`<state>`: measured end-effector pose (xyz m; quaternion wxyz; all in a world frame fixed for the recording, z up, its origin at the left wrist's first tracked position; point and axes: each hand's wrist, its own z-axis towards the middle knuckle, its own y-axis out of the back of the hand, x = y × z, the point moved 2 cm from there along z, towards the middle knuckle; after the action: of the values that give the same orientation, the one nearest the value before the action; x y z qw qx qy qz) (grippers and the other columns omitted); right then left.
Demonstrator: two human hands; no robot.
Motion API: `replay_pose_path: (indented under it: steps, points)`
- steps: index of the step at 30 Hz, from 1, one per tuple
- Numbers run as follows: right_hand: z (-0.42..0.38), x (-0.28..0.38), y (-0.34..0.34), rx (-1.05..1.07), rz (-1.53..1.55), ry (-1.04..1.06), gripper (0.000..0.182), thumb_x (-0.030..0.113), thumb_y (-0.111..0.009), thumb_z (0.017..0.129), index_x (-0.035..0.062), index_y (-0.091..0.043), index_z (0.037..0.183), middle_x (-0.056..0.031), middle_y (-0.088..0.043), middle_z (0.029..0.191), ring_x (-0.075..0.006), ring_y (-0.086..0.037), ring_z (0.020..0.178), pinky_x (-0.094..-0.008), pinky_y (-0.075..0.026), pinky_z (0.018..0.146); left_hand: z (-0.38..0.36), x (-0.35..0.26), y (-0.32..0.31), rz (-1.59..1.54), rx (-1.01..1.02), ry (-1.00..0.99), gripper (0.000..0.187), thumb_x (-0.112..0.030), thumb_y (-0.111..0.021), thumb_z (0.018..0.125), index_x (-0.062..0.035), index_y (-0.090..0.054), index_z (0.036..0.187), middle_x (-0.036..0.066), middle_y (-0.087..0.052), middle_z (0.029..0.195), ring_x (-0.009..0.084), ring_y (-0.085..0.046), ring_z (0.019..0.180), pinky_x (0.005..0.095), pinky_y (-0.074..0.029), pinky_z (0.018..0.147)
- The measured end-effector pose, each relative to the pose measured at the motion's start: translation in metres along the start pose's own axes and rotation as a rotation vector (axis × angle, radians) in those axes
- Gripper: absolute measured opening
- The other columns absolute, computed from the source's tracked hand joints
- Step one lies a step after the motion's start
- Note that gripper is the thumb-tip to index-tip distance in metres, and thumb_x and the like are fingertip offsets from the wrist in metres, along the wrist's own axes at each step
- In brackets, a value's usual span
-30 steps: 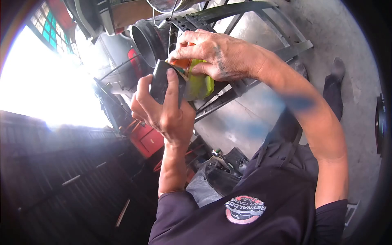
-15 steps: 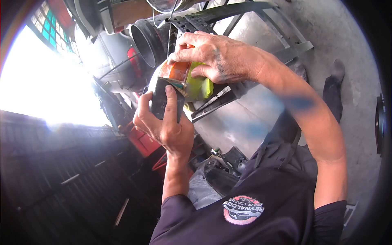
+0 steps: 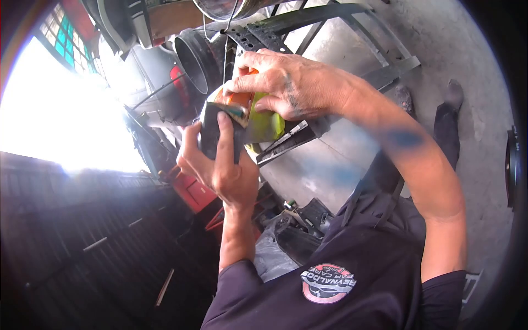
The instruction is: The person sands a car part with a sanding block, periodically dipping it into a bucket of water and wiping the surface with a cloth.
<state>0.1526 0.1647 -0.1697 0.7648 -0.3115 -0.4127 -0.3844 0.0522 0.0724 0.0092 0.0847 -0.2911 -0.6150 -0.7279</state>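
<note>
While a black metal frame (image 3: 396,71) spreads above and to the right of the dark block (image 3: 210,132), a perforated bracket (image 3: 254,37) on it shows above the block, partly cut off by the right hand (image 3: 289,82). Farther off, up and left of the block, is a grey rounded body (image 3: 151,82) with a red light (image 3: 179,81); below and left of the block are a red box (image 3: 192,190) and a dark ribbed wall (image 3: 82,220).

Just above the block, a black bucket-like vessel (image 3: 192,61) faces its open mouth this way; its inside is too dark to read. Well below the block, a clear plastic bag (image 3: 267,247) lies slack among dark parts (image 3: 297,242), its contents unclear.

The block itself sits in the left hand (image 3: 220,173), clamped between the fingers, with the index finger laid straight along its face. It looks matte and squarish, with a pale edge and a teal patch at its upper right. Beside that edge, the right hand's fingers and thumb close on an orange piece (image 3: 237,99) and a yellow-green sheet (image 3: 263,124), covering part of both.
</note>
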Motion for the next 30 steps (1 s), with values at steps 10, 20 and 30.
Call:
replay_pose_path:
  steps: [10, 20, 30]
  points:
    - [0.003, 0.001, 0.001, 0.039, 0.030, -0.029, 0.053, 0.012, -0.081, 0.093, 0.0119, -0.070, 0.144, -0.0149, -0.065, 0.131, -0.0374, -0.065, 0.126, -0.0478, -0.053, 0.112, 0.001, 0.001, 0.003, 0.006, 0.034, -0.029, 0.057, 0.003, -0.082, 0.070, -0.0122, -0.086, 0.126, 0.018, -0.060, 0.140, 0.0367, -0.055, 0.122, 0.0479, -0.043, 0.104]
    - [0.001, -0.001, -0.002, -0.001, -0.009, -0.010, 0.054, 0.011, -0.081, 0.092, 0.0126, -0.070, 0.145, -0.0155, -0.065, 0.130, -0.0381, -0.065, 0.125, -0.0473, -0.054, 0.112, 0.004, 0.000, 0.008, 0.091, 0.086, -0.073, 0.052, -0.002, -0.079, 0.073, -0.0136, -0.085, 0.124, 0.018, -0.060, 0.140, 0.0384, -0.054, 0.125, 0.0500, -0.040, 0.106]
    - [0.000, 0.002, -0.002, 0.000, -0.031, -0.006, 0.055, 0.012, -0.081, 0.092, 0.0126, -0.069, 0.146, -0.0153, -0.064, 0.129, -0.0387, -0.063, 0.125, -0.0477, -0.053, 0.112, 0.006, 0.000, 0.008, 0.048, 0.064, -0.092, 0.055, 0.003, -0.080, 0.075, -0.0125, -0.084, 0.128, 0.018, -0.061, 0.139, 0.0397, -0.057, 0.125, 0.0530, -0.040, 0.113]
